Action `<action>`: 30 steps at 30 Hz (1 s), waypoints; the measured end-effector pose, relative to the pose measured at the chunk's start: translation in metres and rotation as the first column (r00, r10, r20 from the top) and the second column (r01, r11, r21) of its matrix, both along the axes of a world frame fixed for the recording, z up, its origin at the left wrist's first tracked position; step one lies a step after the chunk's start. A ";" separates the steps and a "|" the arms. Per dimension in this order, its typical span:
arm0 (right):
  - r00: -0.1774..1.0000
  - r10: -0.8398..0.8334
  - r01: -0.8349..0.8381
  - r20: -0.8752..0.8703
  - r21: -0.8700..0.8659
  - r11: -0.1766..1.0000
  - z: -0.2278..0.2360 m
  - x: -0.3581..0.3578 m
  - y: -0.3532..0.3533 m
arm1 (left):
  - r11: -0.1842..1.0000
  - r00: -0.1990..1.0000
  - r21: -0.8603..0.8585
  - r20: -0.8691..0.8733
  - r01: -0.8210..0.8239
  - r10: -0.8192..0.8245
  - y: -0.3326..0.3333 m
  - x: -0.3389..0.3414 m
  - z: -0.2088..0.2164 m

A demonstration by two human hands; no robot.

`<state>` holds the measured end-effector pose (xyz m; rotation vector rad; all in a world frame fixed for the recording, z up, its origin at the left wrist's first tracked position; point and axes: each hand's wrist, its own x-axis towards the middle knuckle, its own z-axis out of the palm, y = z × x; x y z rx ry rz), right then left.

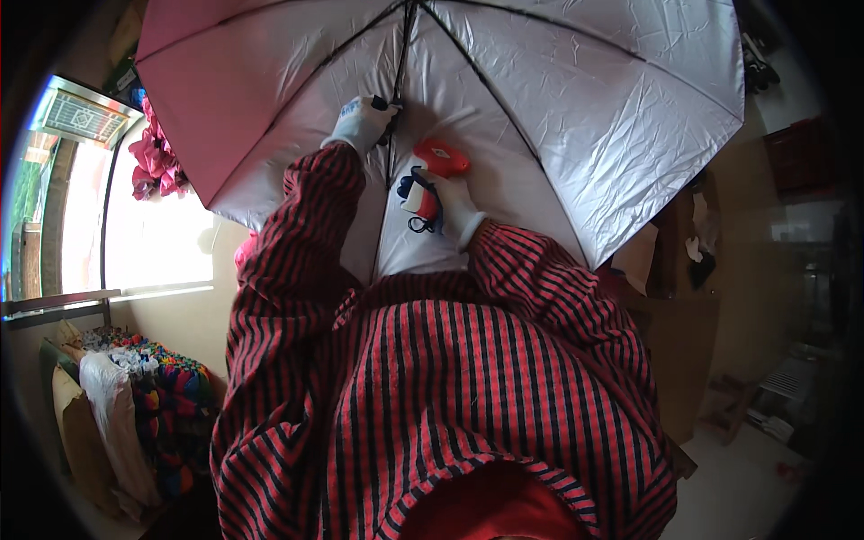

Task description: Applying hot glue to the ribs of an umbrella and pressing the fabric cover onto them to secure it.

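Note:
An opened umbrella (621,135), silvery on the side toward me with pink at its left, fills the upper part of the head view. My left hand (362,124), in a white glove with dark fingertips, is closed on a black part of the umbrella's dark shaft (401,67). Lower and to the right, my right hand (457,205), also white-gloved, is closed on a red and white object (441,157). A small black loop (418,224) hangs under that hand. The object's kind is unclear, as the fingers cover part of it.
Bright windows (162,234) are at the left, with pink cloth (155,157) hanging near them. Below stands a pile of multicoloured goods (175,378) beside a pale wrapped bundle (108,405). At the right are a brown cabinet (688,351) and a low rack (785,382).

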<state>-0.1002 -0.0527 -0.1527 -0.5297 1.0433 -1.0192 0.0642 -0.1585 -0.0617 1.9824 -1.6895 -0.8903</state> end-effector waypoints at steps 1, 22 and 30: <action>0.996 0.010 -0.015 0.086 0.055 0.998 -0.001 0.003 0.013 | 0.997 1.000 0.071 0.005 -0.022 0.022 0.004 0.001 -0.004; 0.876 -0.121 -0.056 0.467 0.348 0.936 0.030 0.035 0.073 | 0.962 0.922 0.194 0.300 0.194 -0.247 0.035 -0.010 -0.019; 0.996 -0.083 0.091 -0.046 0.218 0.972 0.027 0.038 0.068 | 0.940 0.917 0.284 0.294 0.187 -0.271 0.031 -0.008 -0.014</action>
